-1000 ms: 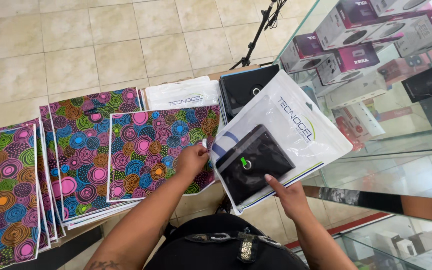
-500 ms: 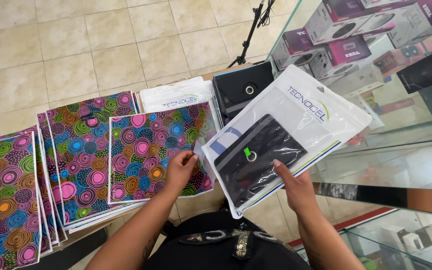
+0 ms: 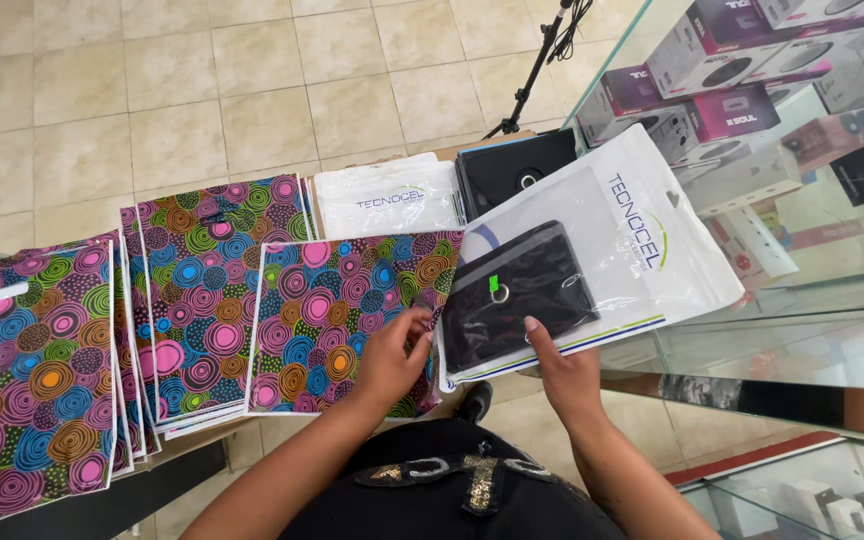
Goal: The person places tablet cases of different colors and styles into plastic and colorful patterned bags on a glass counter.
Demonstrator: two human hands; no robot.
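A white plastic bag (image 3: 642, 250) with a green-and-blue logo lies slanted over the table's right end and the glass counter, a flat black packet (image 3: 517, 292) showing through it. My right hand (image 3: 564, 372) grips the bag's lower edge, the thumb resting on the black packet. My left hand (image 3: 392, 357) pinches the bag's left corner, over a stack of colourful circle-patterned bags (image 3: 337, 320).
More stacks of circle-patterned bags (image 3: 207, 300) (image 3: 27, 385) lie to the left. A white bag stack (image 3: 387, 198) and a black bag stack (image 3: 517, 170) sit behind. A glass display case (image 3: 802, 330) holds boxed speakers (image 3: 722, 110). A tripod (image 3: 532, 85) stands on the tiled floor.
The white bag has shifted right and flattened out. My left hand slid from the patterned stack to the bag's corner; my right hand stays on the lower edge.
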